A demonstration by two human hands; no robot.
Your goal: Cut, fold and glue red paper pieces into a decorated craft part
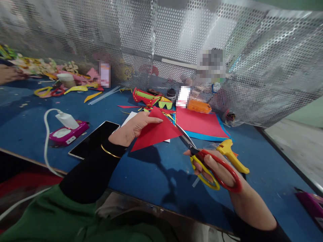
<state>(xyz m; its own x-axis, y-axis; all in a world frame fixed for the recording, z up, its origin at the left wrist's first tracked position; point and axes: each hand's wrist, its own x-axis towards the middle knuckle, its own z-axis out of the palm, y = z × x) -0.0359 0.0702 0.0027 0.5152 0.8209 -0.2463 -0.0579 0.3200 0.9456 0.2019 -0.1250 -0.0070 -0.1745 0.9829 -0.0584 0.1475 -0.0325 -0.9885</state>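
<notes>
My left hand (136,126) pinches a piece of red paper (157,131) above the table, thumb on top. The paper is pointed, with one corner toward the right. In my right hand (219,168) is a pair of scissors (202,154) with one red and one yellow handle loop. Their blades point up and left and meet the paper's right corner; how far they are apart there is hard to make out. Behind the paper lies a stack of red and blue sheets (202,124). A yellow glue gun (232,156) rests just beyond my right hand.
A tablet or large phone (94,139) and a purple power socket with a white plug (69,131) lie left. Red and green paper glasses (145,97) and an orange box (199,106) stand by the perforated metal screen (176,33). Another person's hand (11,74) is at far left.
</notes>
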